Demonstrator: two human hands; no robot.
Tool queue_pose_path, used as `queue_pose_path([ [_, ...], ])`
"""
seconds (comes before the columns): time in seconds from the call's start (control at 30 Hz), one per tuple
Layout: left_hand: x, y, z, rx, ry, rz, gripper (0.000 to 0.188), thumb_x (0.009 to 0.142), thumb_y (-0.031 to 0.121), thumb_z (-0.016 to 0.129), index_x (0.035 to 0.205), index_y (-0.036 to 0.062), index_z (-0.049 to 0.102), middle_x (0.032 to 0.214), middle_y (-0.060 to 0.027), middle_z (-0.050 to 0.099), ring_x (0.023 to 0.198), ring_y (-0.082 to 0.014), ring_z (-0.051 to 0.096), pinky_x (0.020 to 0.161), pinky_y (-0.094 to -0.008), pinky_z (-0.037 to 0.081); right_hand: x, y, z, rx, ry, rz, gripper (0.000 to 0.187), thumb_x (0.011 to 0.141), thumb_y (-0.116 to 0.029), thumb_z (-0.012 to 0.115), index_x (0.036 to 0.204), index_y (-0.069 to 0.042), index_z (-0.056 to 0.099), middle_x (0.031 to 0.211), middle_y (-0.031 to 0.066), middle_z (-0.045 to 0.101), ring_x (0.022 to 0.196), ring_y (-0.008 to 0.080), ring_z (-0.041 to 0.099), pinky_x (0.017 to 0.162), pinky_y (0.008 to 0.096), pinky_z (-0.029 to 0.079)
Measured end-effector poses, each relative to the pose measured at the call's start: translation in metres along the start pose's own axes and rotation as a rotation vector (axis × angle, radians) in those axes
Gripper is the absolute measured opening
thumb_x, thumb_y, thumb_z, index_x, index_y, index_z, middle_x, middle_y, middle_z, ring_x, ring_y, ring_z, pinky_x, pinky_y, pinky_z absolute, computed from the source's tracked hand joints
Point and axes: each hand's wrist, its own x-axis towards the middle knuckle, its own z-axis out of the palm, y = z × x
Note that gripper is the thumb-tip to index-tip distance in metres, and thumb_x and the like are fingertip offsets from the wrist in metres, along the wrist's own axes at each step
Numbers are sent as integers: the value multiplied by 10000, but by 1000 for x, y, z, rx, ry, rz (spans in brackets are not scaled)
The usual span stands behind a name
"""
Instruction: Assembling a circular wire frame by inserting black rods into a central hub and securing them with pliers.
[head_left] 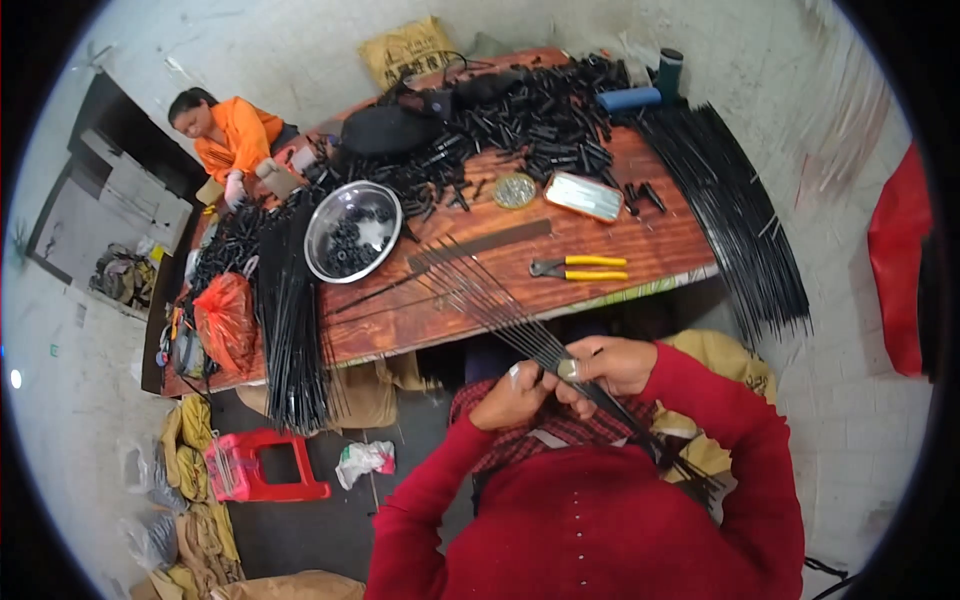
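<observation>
A bundle of thin dark rods (535,340) slants across my lap, its far ends fanned out over the table edge and its near ends beside my right sleeve. My right hand (618,368) is wrapped round the middle of the bundle, thumb on top. Against it, my left hand (510,398) is closed with its fingertips at the rods; what exactly they pinch is partly hidden. Beyond the hands, yellow-handled cutting pliers (590,262) and a long flat dark metal strip (490,243) lie on the reddish wooden table (400,325).
A steel bowl (312,240) holds small black parts. Black rod bundles (290,340) (735,220) overhang the table at both sides. Behind are a heap of black parts (500,125), a round tin (514,191) and a rectangular tin (583,197). A co-worker (238,135) sits far left; a red stool (300,492) stands below.
</observation>
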Motion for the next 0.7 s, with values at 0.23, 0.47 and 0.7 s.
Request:
queue_pose_path([
  [0.23, 25, 96, -35, 650, 100, 366, 324, 847, 26, 613, 1167, 1, 569, 957, -225, 664, 932, -396, 649, 790, -417, 516, -20, -58, 45, -142, -95, -324, 338, 993, -273, 554, 1127, 37, 555, 825, 101, 618, 703, 176, 646, 619, 314, 551],
  [0.47, 112, 104, -157, 867, 453, 582, 185, 885, 3, 582, 1055, 17, 655, 1126, -109, 661, 1005, -227, 623, 865, -329, 493, 57, -71, 47, -364, 213, -584, 214, 1043, -159, 416, 1093, 5, 544, 839, 68, 632, 704, 140, 650, 633, 268, 547],
  [0.7, 116, 25, -174, 1066, 203, 543, 155, 843, -29, 606, 967, 44, 664, 1130, -94, 682, 957, -175, 620, 851, -328, 502, 102, 3, -12, -287, 225, -412, 226, 1047, -203, 431, 1135, -27, 540, 821, 33, 592, 671, 108, 604, 637, 250, 516],
])
